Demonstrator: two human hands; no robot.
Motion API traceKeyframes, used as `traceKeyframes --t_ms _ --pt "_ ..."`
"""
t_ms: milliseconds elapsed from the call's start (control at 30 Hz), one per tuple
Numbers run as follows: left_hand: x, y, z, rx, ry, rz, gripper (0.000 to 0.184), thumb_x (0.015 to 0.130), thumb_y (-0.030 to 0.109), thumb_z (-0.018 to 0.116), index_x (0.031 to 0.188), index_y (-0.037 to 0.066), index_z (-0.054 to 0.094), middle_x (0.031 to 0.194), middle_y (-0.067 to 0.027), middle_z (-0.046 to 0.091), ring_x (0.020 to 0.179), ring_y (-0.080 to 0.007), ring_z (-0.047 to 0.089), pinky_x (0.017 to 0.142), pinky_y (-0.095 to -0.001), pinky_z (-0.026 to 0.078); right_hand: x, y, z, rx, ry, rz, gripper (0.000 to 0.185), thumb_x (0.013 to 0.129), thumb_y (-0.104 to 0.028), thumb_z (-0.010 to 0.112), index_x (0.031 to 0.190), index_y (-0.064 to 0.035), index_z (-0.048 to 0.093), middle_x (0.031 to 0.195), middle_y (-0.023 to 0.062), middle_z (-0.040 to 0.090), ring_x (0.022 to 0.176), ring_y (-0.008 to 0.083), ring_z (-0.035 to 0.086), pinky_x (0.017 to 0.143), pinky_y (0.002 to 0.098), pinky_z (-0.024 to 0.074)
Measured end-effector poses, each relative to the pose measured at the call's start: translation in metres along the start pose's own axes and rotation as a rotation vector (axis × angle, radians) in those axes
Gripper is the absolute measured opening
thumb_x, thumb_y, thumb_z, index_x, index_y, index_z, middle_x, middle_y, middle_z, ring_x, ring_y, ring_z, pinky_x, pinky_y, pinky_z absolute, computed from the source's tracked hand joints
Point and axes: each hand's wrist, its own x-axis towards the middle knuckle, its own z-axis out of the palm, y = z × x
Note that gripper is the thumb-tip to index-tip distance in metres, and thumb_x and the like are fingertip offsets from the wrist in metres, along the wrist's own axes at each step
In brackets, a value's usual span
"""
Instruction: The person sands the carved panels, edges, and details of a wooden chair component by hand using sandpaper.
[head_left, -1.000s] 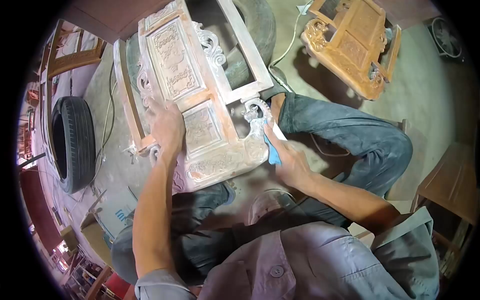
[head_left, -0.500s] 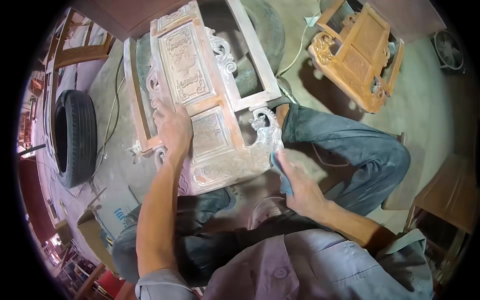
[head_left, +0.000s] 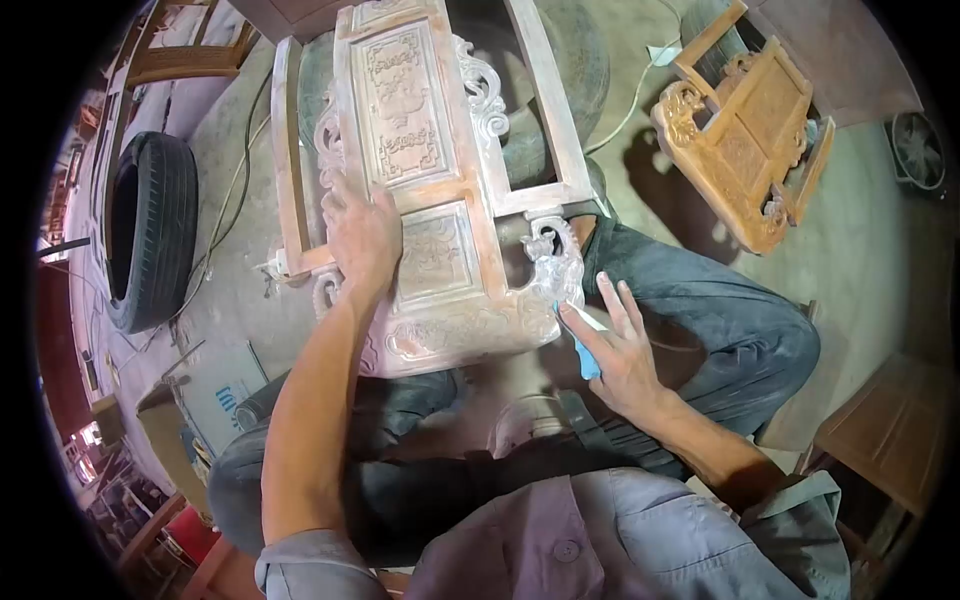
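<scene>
I seem mid-smoothing on the pale carved wooden panel (head_left: 436,250), upper centre of the frame: my right hand (head_left: 632,372) pinches a flat blue strip (head_left: 587,361) at its corner, my left hand (head_left: 362,238) lies over it, clasp unclear, and the next stroke wants light, curve-following pressure.

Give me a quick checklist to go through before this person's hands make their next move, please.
1. Left hand on the pale carved panel: ok.
2. Blue piece in the right hand: ok.
3. Brown carved piece apart from the pale one: ok.
4. Left fingers away from the blue piece: ok.
5. Panel supported firmly underneath: cannot tell, its underside is hidden.
</scene>
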Motion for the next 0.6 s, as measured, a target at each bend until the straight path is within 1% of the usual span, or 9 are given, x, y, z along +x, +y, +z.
traceKeyframes --t_ms 33,67,200,300,333,400,500,567,600 --pt "0.001 0.000 -0.002 0.000 0.000 0.011 0.074 0.106 0.032 0.057 0.160 -0.011 0.032 0.133 -0.0407 0.056 0.122 -0.0549 0.060 0.103 -0.0556 0.052 0.001 -0.004 0.001 0.033 -0.005 0.005 0.089 0.073 0.001 0.078 0.159 -0.0069 0.054 0.125 0.0180 0.075 0.156 0.0479 0.039 0.128 0.0675 0.0251" --pt "0.000 -0.001 -0.002 -0.001 -0.004 0.023 0.074 0.106 0.032 0.057 0.160 -0.011 0.032 0.134 -0.0405 0.056 0.122 -0.0548 0.060 0.103 -0.0558 0.052 0.008 0.000 0.009 -0.006 -0.046 0.000 0.092 0.072 0.001 0.078 0.160 -0.0049 0.052 0.118 0.0202 0.076 0.157 0.0478 0.038 0.129 0.0667 0.0251" --pt "0.000 -0.003 0.000 -0.041 -0.008 0.021 0.073 0.107 0.033 0.055 0.161 -0.011 0.031 0.134 -0.0400 0.056 0.123 -0.0547 0.060 0.103 -0.0564 0.052 0.005 -0.012 0.010 -0.035 -0.067 0.031 0.090 0.075 -0.002 0.077 0.161 -0.0031 0.049 0.103 0.0239 0.074 0.155 0.0492 0.039 0.129 0.0667 0.0268" --pt "-0.001 0.000 -0.001 0.001 -0.035 -0.005 0.071 0.109 0.035 0.048 0.163 -0.004 0.025 0.143 -0.0467 0.050 0.126 -0.0616 0.057 0.104 -0.0618 0.050 0.012 -0.013 0.014 -0.037 0.066 -0.013 0.091 0.074 0.000 0.077 0.160 -0.0015 0.049 0.100 0.0242 0.074 0.154 0.0496 0.041 0.128 0.0666 0.0277" --pt "0.001 -0.001 -0.001 -0.019 -0.033 0.009 0.071 0.109 0.035 0.048 0.163 -0.005 0.026 0.143 -0.0467 0.050 0.126 -0.0617 0.057 0.104 -0.0619 0.050 0.019 -0.012 0.014 -0.068 -0.011 -0.001 0.090 0.072 0.000 0.077 0.159 -0.0003 0.051 0.102 0.0247 0.074 0.152 0.0500 0.043 0.128 0.0661 0.0277" --pt "0.000 -0.004 -0.002 -0.056 -0.037 0.033 0.070 0.109 0.035 0.049 0.161 -0.005 0.026 0.143 -0.0467 0.050 0.125 -0.0619 0.058 0.103 -0.0622 0.050 0.026 -0.013 0.013 -0.048 -0.011 0.016 0.087 0.075 -0.002 0.076 0.158 0.0002 0.052 0.103 0.0246 0.074 0.152 0.0498 0.044 0.128 0.0659 0.0277" --pt "0.000 -0.001 -0.003 -0.017 -0.034 0.010 0.075 0.106 0.034 0.056 0.163 -0.008 0.031 0.138 -0.0390 0.054 0.124 -0.0533 0.059 0.106 -0.0555 0.050 0.009 -0.018 0.015 -0.073 0.014 0.024 0.085 0.076 -0.003 0.077 0.157 0.0017 0.052 0.104 0.0240 0.074 0.153 0.0475 0.044 0.129 0.0654 0.0274" --pt "0.001 0.004 -0.004 -0.005 -0.031 -0.024 0.075 0.106 0.034 0.056 0.163 -0.008 0.031 0.137 -0.0391 0.055 0.124 -0.0532 0.060 0.105 -0.0552 0.051 0.006 -0.020 0.016 -0.087 0.064 0.028 0.086 0.075 -0.003 0.077 0.157 0.0023 0.052 0.103 0.0241 0.074 0.153 0.0465 0.043 0.129 0.0654 0.0272" --pt "-0.001 0.004 -0.005 0.003 -0.041 -0.034 0.075 0.106 0.034 0.056 0.162 -0.008 0.031 0.137 -0.0391 0.055 0.123 -0.0531 0.060 0.105 -0.0550 0.051 0.013 -0.016 0.017 -0.045 0.011 0.036 0.085 0.076 -0.003 0.076 0.157 0.0029 0.052 0.107 0.0243 0.075 0.153 0.0465 0.044 0.129 0.0656 0.0266"
